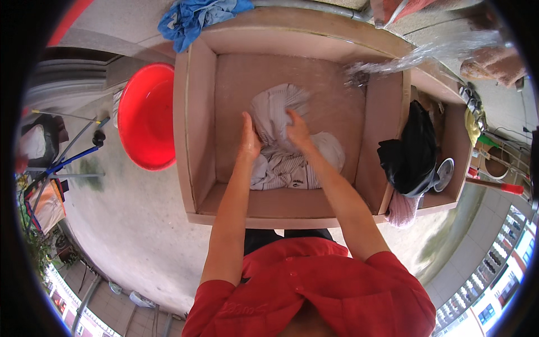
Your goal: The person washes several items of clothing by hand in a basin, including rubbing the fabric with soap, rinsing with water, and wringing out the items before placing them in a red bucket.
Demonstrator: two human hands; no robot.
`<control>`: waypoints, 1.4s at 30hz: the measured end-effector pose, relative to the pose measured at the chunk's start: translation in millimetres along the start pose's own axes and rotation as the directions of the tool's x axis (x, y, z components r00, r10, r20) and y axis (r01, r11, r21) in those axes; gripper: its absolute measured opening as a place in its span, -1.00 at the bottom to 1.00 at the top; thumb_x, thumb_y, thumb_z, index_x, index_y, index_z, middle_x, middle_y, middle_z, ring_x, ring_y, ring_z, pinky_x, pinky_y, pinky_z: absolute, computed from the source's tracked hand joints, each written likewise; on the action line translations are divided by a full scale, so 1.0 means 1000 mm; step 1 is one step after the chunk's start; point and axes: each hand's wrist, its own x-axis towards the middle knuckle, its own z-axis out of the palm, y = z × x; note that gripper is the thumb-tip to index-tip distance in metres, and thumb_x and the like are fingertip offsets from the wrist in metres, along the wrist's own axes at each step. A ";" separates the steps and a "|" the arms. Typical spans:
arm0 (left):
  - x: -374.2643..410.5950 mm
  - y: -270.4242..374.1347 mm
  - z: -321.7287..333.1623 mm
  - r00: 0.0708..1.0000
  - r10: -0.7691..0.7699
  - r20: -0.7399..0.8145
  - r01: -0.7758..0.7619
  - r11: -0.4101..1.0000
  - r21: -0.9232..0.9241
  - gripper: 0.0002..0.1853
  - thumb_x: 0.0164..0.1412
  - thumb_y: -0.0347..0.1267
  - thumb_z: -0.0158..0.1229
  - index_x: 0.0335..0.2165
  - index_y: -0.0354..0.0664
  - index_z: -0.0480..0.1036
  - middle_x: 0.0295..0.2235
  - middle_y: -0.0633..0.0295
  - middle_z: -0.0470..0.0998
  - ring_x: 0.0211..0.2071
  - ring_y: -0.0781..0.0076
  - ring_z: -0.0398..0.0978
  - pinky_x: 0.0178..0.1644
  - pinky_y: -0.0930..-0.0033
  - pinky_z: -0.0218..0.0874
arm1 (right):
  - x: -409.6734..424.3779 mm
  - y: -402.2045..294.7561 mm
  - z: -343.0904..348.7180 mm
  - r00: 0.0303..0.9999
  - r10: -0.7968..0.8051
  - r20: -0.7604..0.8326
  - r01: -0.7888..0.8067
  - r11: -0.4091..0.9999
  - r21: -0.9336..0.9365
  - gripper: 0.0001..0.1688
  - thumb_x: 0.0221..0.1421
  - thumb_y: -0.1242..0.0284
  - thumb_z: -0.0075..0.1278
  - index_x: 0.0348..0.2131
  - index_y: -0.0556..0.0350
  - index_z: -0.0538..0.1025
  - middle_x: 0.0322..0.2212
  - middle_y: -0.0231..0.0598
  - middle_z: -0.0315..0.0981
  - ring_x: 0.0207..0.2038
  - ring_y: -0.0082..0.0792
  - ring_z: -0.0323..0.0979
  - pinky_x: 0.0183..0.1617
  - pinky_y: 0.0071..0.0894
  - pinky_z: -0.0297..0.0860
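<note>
A wet striped white garment [276, 109] lies bunched in a tiled wash basin [248, 76], with more of its cloth folded towards the basin's near wall. At the garment's left edge is my left hand [251, 141], palm turned inward and fingers pointing away from me. My right hand [298, 129] is on the garment's right side, its fingers bent against the cloth. Whether either hand grips the fabric cannot be made out. Water [404, 63] streams from the upper right into the basin's far right corner.
A red plastic tub [145, 122] stands left of the basin. Blue cloth [189, 21] hangs over the far left corner. In the side compartment at right are a black plastic bag [417, 147] and a metal bowl [444, 175]; a pink cloth [402, 209] drapes over its near edge.
</note>
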 end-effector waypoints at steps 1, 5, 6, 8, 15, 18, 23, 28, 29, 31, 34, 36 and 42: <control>0.001 0.003 -0.010 0.993 0.017 0.117 -0.006 0.995 -0.099 -0.08 -0.02 0.34 -0.19 0.09 -0.13 0.09 0.05 0.14 0.18 0.05 0.18 0.17 0.10 0.07 0.03 | -0.018 -0.042 0.011 0.993 0.059 0.103 -0.076 0.983 0.167 -0.54 -0.14 0.53 -0.03 -0.13 0.08 0.37 -0.08 0.06 0.27 -0.10 -0.04 0.33 -0.12 -0.26 0.29; -0.014 0.009 0.003 0.972 0.029 0.234 0.104 0.838 -0.536 -0.30 0.10 0.24 -0.24 -0.13 -0.13 0.34 -0.31 0.22 0.46 -0.29 0.26 0.43 -0.23 0.15 0.33 | -0.109 -0.151 0.018 0.903 -0.427 -0.054 0.428 0.878 0.216 -0.67 -0.11 0.37 0.05 -0.29 0.14 0.42 -0.45 -0.04 0.39 -0.42 -0.10 0.44 -0.34 -0.30 0.36; 0.007 -0.009 -0.013 0.969 0.024 0.245 0.126 0.805 -0.580 -0.33 0.14 0.20 -0.25 -0.14 -0.15 0.35 -0.31 0.22 0.47 -0.32 0.28 0.44 -0.27 0.20 0.34 | -0.108 -0.152 0.020 0.882 -0.469 -0.051 0.472 0.874 0.117 -0.69 -0.11 0.33 0.06 -0.34 0.13 0.42 -0.48 -0.06 0.39 -0.44 -0.11 0.44 -0.37 -0.29 0.36; 0.017 -0.016 -0.026 0.362 -0.010 0.932 0.605 0.763 -0.227 -0.50 0.22 0.04 -0.21 -0.25 -0.15 0.38 -0.37 0.26 0.48 -0.36 0.36 0.44 -0.34 0.30 0.36 | -0.105 -0.150 0.021 0.843 -0.537 -0.025 0.534 0.842 -0.077 -0.69 -0.11 0.25 0.07 -0.43 0.09 0.42 -0.54 -0.11 0.39 -0.48 -0.12 0.43 -0.42 -0.28 0.36; -0.051 -0.011 0.037 0.998 0.046 0.032 -0.049 0.991 0.128 -0.53 0.15 0.01 -0.04 -0.35 -0.21 0.45 -0.49 0.33 0.42 -0.48 0.50 0.36 -0.44 0.45 0.21 | 0.012 -0.077 -0.074 0.997 0.002 -0.073 -0.018 0.975 -0.221 -0.63 -0.04 0.20 0.05 -0.32 0.08 0.42 -0.49 -0.06 0.49 -0.41 -0.12 0.49 -0.32 -0.19 0.40; -0.074 0.038 0.043 0.972 0.234 0.018 -0.220 0.881 0.420 -0.44 0.20 0.02 -0.13 -0.35 -0.31 0.49 -0.52 0.34 0.40 -0.51 0.65 0.29 -0.45 0.58 0.07 | -0.007 -0.070 -0.088 0.984 -0.162 0.071 0.131 0.937 0.324 -0.48 -0.06 0.22 0.10 -0.14 0.11 0.40 -0.33 -0.04 0.49 -0.23 -0.23 0.47 -0.12 -0.27 0.34; -0.097 0.073 0.071 0.957 0.236 0.170 -0.250 0.966 0.068 -0.53 0.23 -0.05 -0.18 -0.43 -0.23 0.46 -0.43 0.27 0.47 -0.32 0.44 0.41 -0.25 0.38 0.24 | -0.067 -0.141 -0.074 0.985 0.041 0.170 -0.088 0.957 0.276 -0.52 -0.03 0.37 0.12 -0.10 0.20 0.40 -0.25 -0.28 0.45 -0.22 -0.45 0.41 -0.16 -0.46 0.32; -0.045 0.033 -0.067 0.444 0.652 0.614 -0.884 0.206 0.420 -0.60 0.18 -0.14 -0.12 -0.17 -0.23 0.34 -0.24 0.19 0.45 -0.24 0.34 0.42 -0.12 0.24 0.22 | -0.123 -0.239 -0.041 0.946 0.012 0.323 -0.292 0.458 0.839 -0.78 0.10 0.45 -0.02 -0.21 0.10 0.46 -0.34 -0.50 0.42 -0.31 -0.68 0.34 -0.25 -0.61 0.31; -0.047 0.020 -0.082 0.592 0.538 0.601 -0.795 0.264 0.547 -0.57 0.19 -0.12 -0.13 -0.15 -0.24 0.33 -0.22 0.17 0.44 -0.21 0.33 0.40 -0.10 0.25 0.19 | -0.127 -0.251 -0.045 0.953 -0.032 0.300 -0.255 0.450 0.856 -0.79 0.11 0.45 -0.03 -0.22 0.10 0.45 -0.34 -0.50 0.41 -0.31 -0.68 0.32 -0.24 -0.61 0.30; -0.053 0.001 -0.112 0.750 0.312 0.583 -0.659 0.280 0.698 -0.51 0.19 -0.08 -0.15 -0.10 -0.26 0.29 -0.18 0.14 0.42 -0.16 0.33 0.37 -0.05 0.28 0.14 | -0.135 -0.276 -0.057 0.954 -0.097 0.283 -0.227 0.378 0.898 -0.80 0.12 0.44 -0.04 -0.23 0.10 0.45 -0.35 -0.51 0.40 -0.30 -0.69 0.31 -0.21 -0.61 0.29; -0.079 0.008 -0.147 0.828 0.067 0.557 -0.553 0.258 0.792 -0.42 0.19 -0.03 -0.18 -0.02 -0.28 0.24 -0.11 0.10 0.40 -0.08 0.32 0.31 0.03 0.32 0.07 | -0.122 -0.298 -0.108 0.951 -0.060 0.304 -0.253 0.416 0.873 -0.79 0.15 0.38 -0.07 -0.24 0.10 0.44 -0.38 -0.52 0.38 -0.31 -0.69 0.29 -0.17 -0.61 0.27; -0.092 0.033 -0.142 0.870 -0.030 0.492 -0.462 0.297 0.836 -0.36 0.20 0.01 -0.19 0.03 -0.30 0.21 -0.06 0.07 0.38 -0.03 0.31 0.28 0.08 0.34 0.02 | -0.096 -0.272 -0.132 0.946 0.212 0.247 -0.321 0.482 0.815 -0.76 0.15 0.36 -0.08 -0.20 0.08 0.41 -0.34 -0.46 0.39 -0.31 -0.61 0.34 -0.21 -0.53 0.35; -0.105 0.159 -0.015 0.960 0.065 0.274 -0.277 0.382 0.882 -0.56 0.18 -0.05 -0.06 -0.39 -0.23 0.46 -0.46 0.30 0.40 -0.33 0.59 0.30 -0.19 0.45 0.19 | -0.064 -0.073 -0.170 0.912 0.372 -0.172 -0.254 0.842 0.477 -0.70 0.14 0.32 -0.08 -0.33 0.24 0.46 -0.45 -0.27 0.43 -0.33 -0.57 0.40 -0.37 -0.57 0.30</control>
